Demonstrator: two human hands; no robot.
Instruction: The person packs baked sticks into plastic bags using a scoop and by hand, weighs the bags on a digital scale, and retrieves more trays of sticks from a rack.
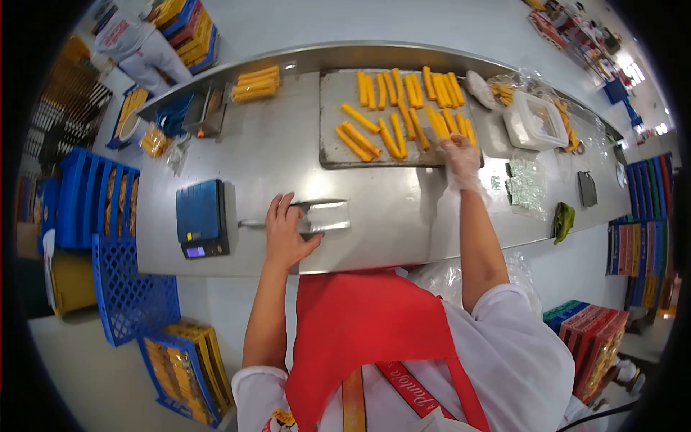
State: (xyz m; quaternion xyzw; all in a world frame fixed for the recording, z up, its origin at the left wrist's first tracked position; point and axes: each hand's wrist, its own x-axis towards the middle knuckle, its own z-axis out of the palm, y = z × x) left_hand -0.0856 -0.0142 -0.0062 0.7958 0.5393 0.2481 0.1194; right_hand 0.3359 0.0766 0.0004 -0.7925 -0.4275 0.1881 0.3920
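One tray (330, 108) lies on the counter (389, 245), carrying roughly two dozen yellow sticks (357, 138); some overlap, so an exact count cannot be told. The gloved right hand (459, 151) is at the tray's near right part, its fingers closed on sticks there, the number hidden by the grip. The bare left hand (284, 232) is over the one scoop (327, 216), fingers spread apart; whether they touch it cannot be told. One bundle (256, 84) of sticks lies left of the tray, near the counter's far edge. There is one scale (200, 216) left of the scoop, one white tub (536, 119) right of the tray, one clear bag of packets (526, 186) nearer than the tub, and one green cloth (563, 222) at the near edge. The counter is bare metal, shiny, with a raised far rim. Around it spreads a pale floor (345, 20), with one upright blue lattice crate (133, 288) at the left, crate stacks (592, 345) at the right and one person (140, 45) in white at the far left.
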